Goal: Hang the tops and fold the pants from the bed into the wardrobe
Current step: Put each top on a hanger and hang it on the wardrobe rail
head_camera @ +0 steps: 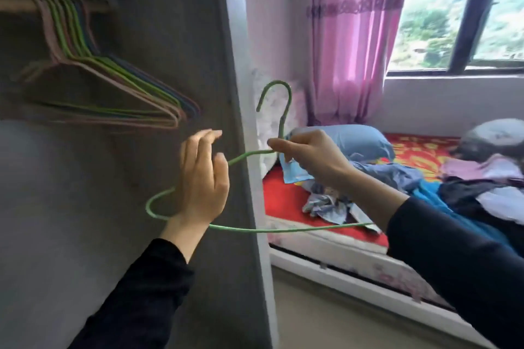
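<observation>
- Wood-toned rod (pixel 17 4), upper left in the wardrobe (pixel 170 22): a bunch of bare hangers (pixel 113 88), pink, green and blue, blurred.
- Left hand (pixel 202 187): raised in front of the wardrobe, back to the camera, fingers relaxed and nearly straight, not curled round anything. The left shoulder of the green hanger (pixel 281 126) passes behind the palm; contact possibly there, but the view does not settle it.
- Green hanger: held in the air at the wardrobe's edge, hook up, bottom bar running across to the right forearm. No garment on it.
- Right hand (pixel 309 157): fingertips pinch the green hanger at the base of its hook.
- Bed (pixel 279 193), right of the wardrobe: red patterned sheet, blue pillow (pixel 354 142) at the head.
- Clothes (pixel 467 195): loose heap on the bed, blue, dark, white and pink pieces.
- Pink curtain (pixel 354 51) behind the bed; window (pixel 431 22) at far right.
</observation>
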Motion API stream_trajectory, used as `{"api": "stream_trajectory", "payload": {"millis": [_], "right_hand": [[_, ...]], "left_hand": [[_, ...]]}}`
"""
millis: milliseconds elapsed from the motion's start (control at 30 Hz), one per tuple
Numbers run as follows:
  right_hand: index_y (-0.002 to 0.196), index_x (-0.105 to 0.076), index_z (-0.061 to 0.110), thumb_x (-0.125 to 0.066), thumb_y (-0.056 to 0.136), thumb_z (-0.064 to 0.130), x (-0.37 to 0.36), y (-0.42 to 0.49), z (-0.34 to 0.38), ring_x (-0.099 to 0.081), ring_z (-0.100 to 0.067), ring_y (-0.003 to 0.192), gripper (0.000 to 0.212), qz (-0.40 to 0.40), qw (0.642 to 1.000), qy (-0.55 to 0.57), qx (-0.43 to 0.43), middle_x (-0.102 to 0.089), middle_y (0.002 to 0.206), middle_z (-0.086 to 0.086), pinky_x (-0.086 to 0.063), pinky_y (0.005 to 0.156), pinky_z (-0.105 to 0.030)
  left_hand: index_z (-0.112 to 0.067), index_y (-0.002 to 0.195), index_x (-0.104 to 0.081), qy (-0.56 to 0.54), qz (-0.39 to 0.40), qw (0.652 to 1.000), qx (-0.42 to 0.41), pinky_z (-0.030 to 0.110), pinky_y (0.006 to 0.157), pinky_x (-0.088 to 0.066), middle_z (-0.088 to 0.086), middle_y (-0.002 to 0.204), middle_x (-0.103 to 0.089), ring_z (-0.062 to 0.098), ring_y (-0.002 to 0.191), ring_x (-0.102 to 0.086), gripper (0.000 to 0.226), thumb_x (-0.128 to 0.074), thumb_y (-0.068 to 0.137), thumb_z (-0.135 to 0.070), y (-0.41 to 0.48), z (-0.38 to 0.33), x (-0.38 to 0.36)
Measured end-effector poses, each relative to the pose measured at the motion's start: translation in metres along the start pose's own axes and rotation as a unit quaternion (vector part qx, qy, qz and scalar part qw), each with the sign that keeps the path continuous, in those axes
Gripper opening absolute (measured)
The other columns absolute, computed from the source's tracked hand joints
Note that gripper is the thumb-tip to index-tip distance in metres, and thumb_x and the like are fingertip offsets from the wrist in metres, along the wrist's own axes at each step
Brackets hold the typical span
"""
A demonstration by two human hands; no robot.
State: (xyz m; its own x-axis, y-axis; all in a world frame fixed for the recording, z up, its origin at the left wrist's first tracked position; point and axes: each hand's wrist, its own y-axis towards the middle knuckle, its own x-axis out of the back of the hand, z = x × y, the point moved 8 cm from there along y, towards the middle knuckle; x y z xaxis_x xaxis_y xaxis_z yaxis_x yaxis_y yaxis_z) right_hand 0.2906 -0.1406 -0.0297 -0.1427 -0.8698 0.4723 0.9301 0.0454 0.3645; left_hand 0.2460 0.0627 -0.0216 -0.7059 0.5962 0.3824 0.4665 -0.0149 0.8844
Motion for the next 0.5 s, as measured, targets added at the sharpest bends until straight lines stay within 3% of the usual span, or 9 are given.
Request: {"api": "stream_trajectory", "payload": {"millis": [100,233,500], "right_hand": [[0.052,-0.046,0.009,-0.068,0.081,0.053,0.075,-0.026,-0.077,-0.030,-0.009,0.044,0.057,-0.034,0.998,-0.046,-0.040,-0.034,0.048,0.000,-0.027,0.048,-0.026],[0.053,-0.048,0.009,-0.065,0.087,0.042,0.180,-0.056,-0.177,-0.025,-0.007,0.041,0.050,-0.061,0.989,-0.097,-0.094,-0.031,0.048,0.002,-0.023,0.043,-0.022],[0.060,-0.053,0.010,-0.064,0.086,0.045,0.379,-0.090,-0.351,-0.038,-0.017,0.053,0.045,-0.130,0.948,-0.161,-0.241,-0.045,0.057,-0.008,-0.030,0.055,-0.032]], "left_hand": [[-0.004,0.117,-0.056,-0.083,0.052,0.995,-0.011,0.022,0.097,-0.029,0.012,0.118,-0.057,0.022,0.109,-0.046,0.035,-0.038,0.088,-0.013,-0.031,-0.065,-0.083],[-0.005,0.116,-0.056,-0.154,0.120,0.981,0.000,0.015,0.095,-0.029,0.010,0.113,-0.057,0.022,0.106,-0.047,0.035,-0.040,0.085,-0.011,-0.062,-0.151,-0.211],[-0.007,0.122,-0.055,-0.209,0.288,0.935,0.012,0.038,0.092,-0.042,0.011,0.116,-0.057,0.025,0.115,-0.044,0.037,-0.044,0.087,-0.009,-0.098,-0.332,-0.448]]}}
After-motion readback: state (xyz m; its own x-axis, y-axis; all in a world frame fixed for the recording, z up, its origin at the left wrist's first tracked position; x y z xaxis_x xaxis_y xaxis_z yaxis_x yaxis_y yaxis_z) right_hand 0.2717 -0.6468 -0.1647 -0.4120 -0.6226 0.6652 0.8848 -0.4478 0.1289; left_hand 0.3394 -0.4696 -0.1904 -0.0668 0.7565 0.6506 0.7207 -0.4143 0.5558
